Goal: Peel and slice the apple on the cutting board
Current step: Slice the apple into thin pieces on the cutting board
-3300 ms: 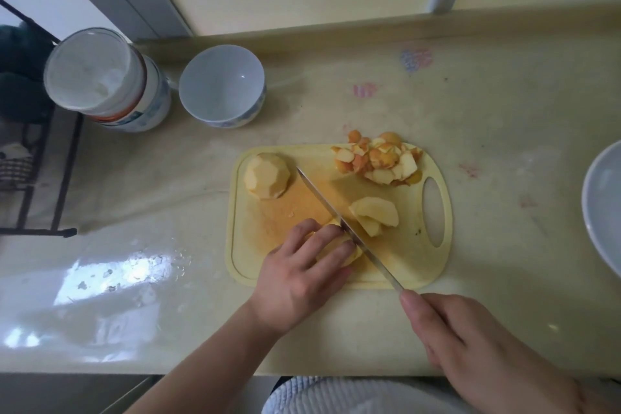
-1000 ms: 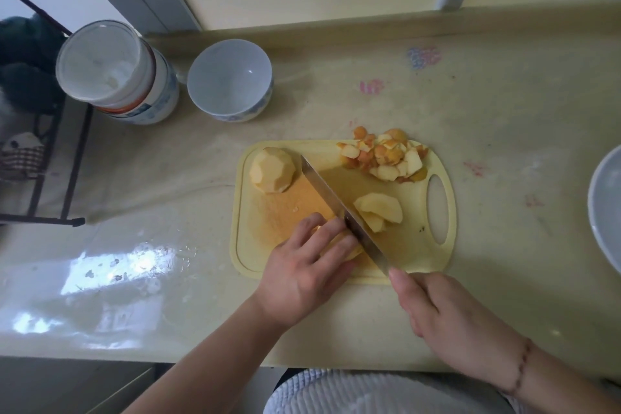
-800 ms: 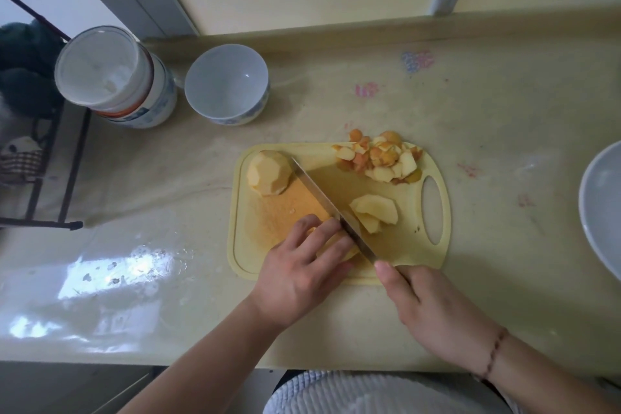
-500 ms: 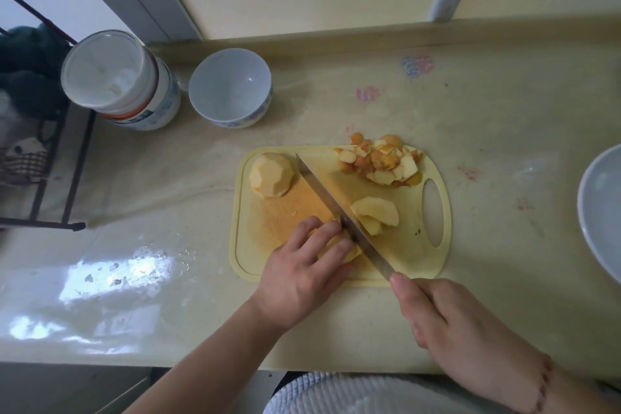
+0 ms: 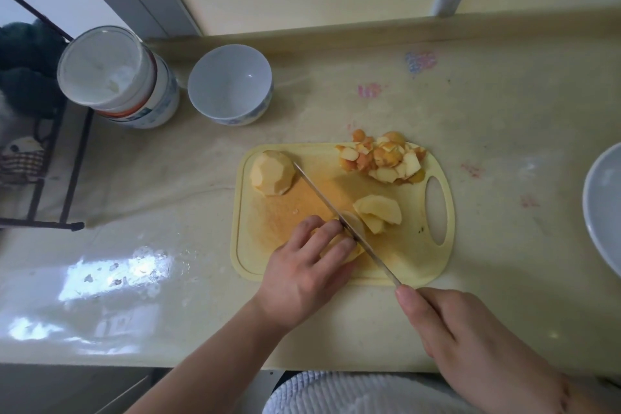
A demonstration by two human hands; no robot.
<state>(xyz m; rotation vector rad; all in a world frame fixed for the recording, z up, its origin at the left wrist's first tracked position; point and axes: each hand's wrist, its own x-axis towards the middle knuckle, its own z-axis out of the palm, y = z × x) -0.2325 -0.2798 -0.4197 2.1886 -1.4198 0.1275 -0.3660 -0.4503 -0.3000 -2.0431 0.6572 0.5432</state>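
Observation:
On the yellow cutting board (image 5: 416,255), my left hand (image 5: 302,270) holds down a peeled apple piece (image 5: 339,247) with curled fingers. My right hand (image 5: 460,333) grips the handle of a long knife (image 5: 339,215); its blade lies across the piece right beside my left fingertips. A fresh slice (image 5: 354,222) leans on the blade's right side. Cut slices (image 5: 378,213) lie further right. A peeled half apple (image 5: 272,172) sits at the board's far left corner. A heap of peels (image 5: 383,160) lies at the far edge.
A white bowl (image 5: 230,84) and a white lidded jar (image 5: 117,77) stand at the back left of the counter. The rim of a large grey bowl (image 5: 601,212) shows at the right edge. A black wire rack (image 5: 40,158) stands on the left.
The knife has sawed forward and back through the piece under my left hand, and now sits drawn back toward me. A new slice has come free by the blade.

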